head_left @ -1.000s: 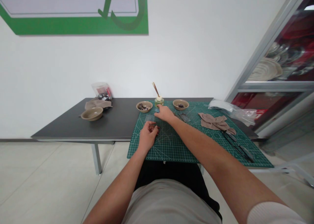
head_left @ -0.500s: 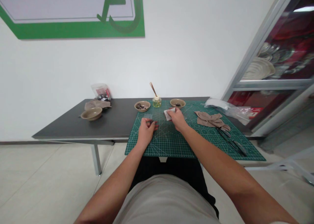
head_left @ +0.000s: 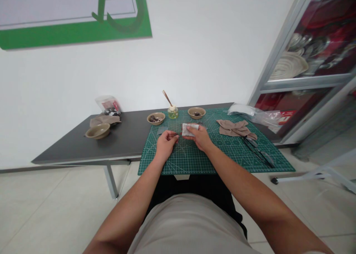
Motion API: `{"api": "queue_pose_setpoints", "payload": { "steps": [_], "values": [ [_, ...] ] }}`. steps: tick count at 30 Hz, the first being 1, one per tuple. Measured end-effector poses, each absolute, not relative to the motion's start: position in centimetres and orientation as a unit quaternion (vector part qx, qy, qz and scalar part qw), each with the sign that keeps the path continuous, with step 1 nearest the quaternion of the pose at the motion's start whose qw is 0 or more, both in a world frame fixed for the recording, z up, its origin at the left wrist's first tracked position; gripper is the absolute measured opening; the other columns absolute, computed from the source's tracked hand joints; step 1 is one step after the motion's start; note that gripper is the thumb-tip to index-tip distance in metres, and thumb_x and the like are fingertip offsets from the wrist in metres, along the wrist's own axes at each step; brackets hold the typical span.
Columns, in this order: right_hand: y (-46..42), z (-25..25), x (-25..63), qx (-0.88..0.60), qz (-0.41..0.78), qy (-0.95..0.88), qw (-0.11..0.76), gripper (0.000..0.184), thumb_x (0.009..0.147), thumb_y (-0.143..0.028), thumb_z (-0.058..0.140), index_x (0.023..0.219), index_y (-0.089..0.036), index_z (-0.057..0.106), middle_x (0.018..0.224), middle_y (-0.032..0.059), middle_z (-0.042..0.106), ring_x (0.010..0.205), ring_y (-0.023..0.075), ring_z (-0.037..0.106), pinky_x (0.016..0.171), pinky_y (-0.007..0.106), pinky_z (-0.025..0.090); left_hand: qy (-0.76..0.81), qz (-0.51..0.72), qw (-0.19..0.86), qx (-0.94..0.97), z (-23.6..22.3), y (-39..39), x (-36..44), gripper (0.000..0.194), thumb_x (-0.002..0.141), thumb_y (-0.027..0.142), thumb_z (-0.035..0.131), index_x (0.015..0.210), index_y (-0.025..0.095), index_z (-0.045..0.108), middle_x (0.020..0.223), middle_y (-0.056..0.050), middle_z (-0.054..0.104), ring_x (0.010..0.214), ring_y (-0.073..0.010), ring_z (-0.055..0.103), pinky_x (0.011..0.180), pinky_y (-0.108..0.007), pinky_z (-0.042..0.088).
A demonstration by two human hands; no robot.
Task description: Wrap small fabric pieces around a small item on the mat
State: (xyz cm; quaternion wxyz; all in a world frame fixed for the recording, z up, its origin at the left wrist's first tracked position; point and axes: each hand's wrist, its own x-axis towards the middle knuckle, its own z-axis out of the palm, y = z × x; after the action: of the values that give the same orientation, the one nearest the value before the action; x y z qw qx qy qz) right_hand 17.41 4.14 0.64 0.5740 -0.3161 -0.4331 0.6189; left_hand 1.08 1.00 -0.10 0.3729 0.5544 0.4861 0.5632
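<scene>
My right hand [head_left: 200, 138] grips a flat white square pad [head_left: 189, 129], thumb on top and fingers beneath; cloth or paper, I cannot tell which. Close on its left, my left hand [head_left: 166, 144] is closed in a pinch, thumb against fingertips. Something small and dark may be between them, too small to name. Both hands are over the green cutting mat [head_left: 178, 165]. Beyond them stand a tan bowl [head_left: 156, 123] with dark and light pieces and a second tan bowl [head_left: 197, 117] with dark pieces.
A glass jar with sticks [head_left: 172, 113] stands between the bowls. To the right lie a brown cloth [head_left: 235, 129], a pair of glasses [head_left: 258, 152] and a clear plastic bag [head_left: 256, 114]. Further left are another tan bowl [head_left: 98, 132] and a plastic tub [head_left: 108, 104].
The white pad has turned flatter towards me and come nearer my left hand. Both hands are closer together. My head view has tilted and shifted slightly.
</scene>
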Motion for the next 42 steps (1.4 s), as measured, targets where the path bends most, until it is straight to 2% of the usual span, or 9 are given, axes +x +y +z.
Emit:
{"api": "queue_pose_setpoints", "payload": {
  "steps": [5, 10, 14, 17, 20, 26, 32, 38, 42],
  "values": [
    [4.2, -0.1, 17.0, -0.300, 0.591, -0.481, 0.574, 0.028, 0.075, -0.038, 0.069, 0.096, -0.020, 0.068, 0.091, 0.0034, 0.073, 0.081, 0.0194, 0.070, 0.070, 0.036, 0.062, 0.472, 0.575, 0.426, 0.514, 0.0, 1.0, 1.2, 0.025, 0.070, 0.030, 0.072, 0.084, 0.017, 0.055, 0.063, 0.002, 0.064, 0.058, -0.0147, 0.065, 0.062, -0.030, 0.055],
    [3.9, -0.6, 16.7, -0.340, 0.455, -0.602, 0.561, 0.034, 0.084, -0.043, 0.060, 0.110, -0.023, 0.069, 0.115, 0.0039, 0.070, 0.102, 0.0199, 0.067, 0.082, 0.035, 0.059, 0.474, 0.576, 0.440, 0.500, -0.2, 1.1, 1.3, 0.027, 0.068, 0.031, 0.074, 0.085, 0.017, 0.058, 0.059, 0.002, 0.064, 0.057, -0.0159, 0.066, 0.061, -0.031, 0.057],
    [3.0, -0.5, 16.7, -0.398, 0.268, -0.707, 0.519, 0.028, 0.090, -0.034, 0.055, 0.111, -0.027, 0.071, 0.110, 0.0025, 0.073, 0.101, 0.0190, 0.068, 0.090, 0.035, 0.054, 0.472, 0.569, 0.424, 0.523, -0.3, 1.2, 1.2, 0.019, 0.071, 0.028, 0.071, 0.083, 0.016, 0.063, 0.066, 0.000, 0.067, 0.061, -0.0142, 0.065, 0.062, -0.028, 0.055],
    [2.3, -0.2, 16.6, -0.414, 0.199, -0.755, 0.467, 0.029, 0.091, -0.028, 0.053, 0.114, -0.027, 0.070, 0.105, 0.0016, 0.075, 0.093, 0.0178, 0.071, 0.086, 0.032, 0.055, 0.488, 0.558, 0.365, 0.563, 0.0, 1.1, 1.2, 0.014, 0.073, 0.029, 0.069, 0.079, 0.018, 0.062, 0.059, 0.003, 0.060, 0.052, -0.0116, 0.057, 0.050, -0.023, 0.047],
    [2.0, -0.2, 16.4, -0.418, 0.161, -0.780, 0.438, 0.033, 0.092, -0.023, 0.052, 0.121, -0.027, 0.066, 0.112, 0.0011, 0.073, 0.096, 0.0171, 0.071, 0.087, 0.031, 0.055, 0.506, 0.549, 0.321, 0.583, 0.7, 1.1, 1.2, 0.012, 0.074, 0.029, 0.066, 0.074, 0.019, 0.060, 0.055, 0.006, 0.055, 0.046, -0.0103, 0.051, 0.046, -0.022, 0.042],
    [1.9, -0.5, 16.2, -0.389, 0.113, -0.827, 0.389, 0.045, 0.090, -0.013, 0.050, 0.132, -0.026, 0.057, 0.134, 0.0010, 0.059, 0.122, 0.0160, 0.058, 0.104, 0.032, 0.047, 0.544, 0.521, 0.247, 0.610, 0.9, 1.2, 1.1, 0.005, 0.073, 0.019, 0.061, 0.069, 0.018, 0.059, 0.058, 0.004, 0.059, 0.055, -0.0118, 0.057, 0.057, -0.024, 0.043],
    [1.7, -0.3, 16.0, -0.449, 0.081, -0.817, 0.352, 0.043, 0.091, -0.014, 0.049, 0.133, -0.022, 0.056, 0.129, 0.0040, 0.063, 0.114, 0.0189, 0.064, 0.098, 0.034, 0.052, 0.510, 0.555, 0.316, 0.576, -0.2, 1.5, 0.8, 0.010, 0.075, 0.027, 0.064, 0.079, 0.019, 0.062, 0.064, 0.002, 0.066, 0.059, -0.0141, 0.064, 0.059, -0.025, 0.048],
    [1.7, -0.4, 16.0, -0.415, 0.055, -0.843, 0.336, 0.047, 0.091, -0.012, 0.048, 0.136, -0.026, 0.053, 0.139, 0.0018, 0.055, 0.120, 0.0182, 0.059, 0.102, 0.035, 0.050, 0.521, 0.546, 0.273, 0.597, -0.3, 1.5, 0.8, 0.005, 0.075, 0.023, 0.063, 0.074, 0.019, 0.063, 0.060, 0.004, 0.064, 0.056, -0.0126, 0.061, 0.059, -0.024, 0.047],
    [1.8, -0.7, 16.0, -0.436, 0.050, -0.828, 0.349, 0.046, 0.092, -0.013, 0.046, 0.136, -0.024, 0.052, 0.136, 0.0028, 0.058, 0.117, 0.0182, 0.062, 0.099, 0.035, 0.051, 0.504, 0.588, 0.320, 0.545, -0.2, 1.5, 0.9, 0.014, 0.074, 0.029, 0.067, 0.082, 0.019, 0.063, 0.068, 0.002, 0.068, 0.059, -0.0142, 0.065, 0.060, -0.026, 0.051]
  ]
}}
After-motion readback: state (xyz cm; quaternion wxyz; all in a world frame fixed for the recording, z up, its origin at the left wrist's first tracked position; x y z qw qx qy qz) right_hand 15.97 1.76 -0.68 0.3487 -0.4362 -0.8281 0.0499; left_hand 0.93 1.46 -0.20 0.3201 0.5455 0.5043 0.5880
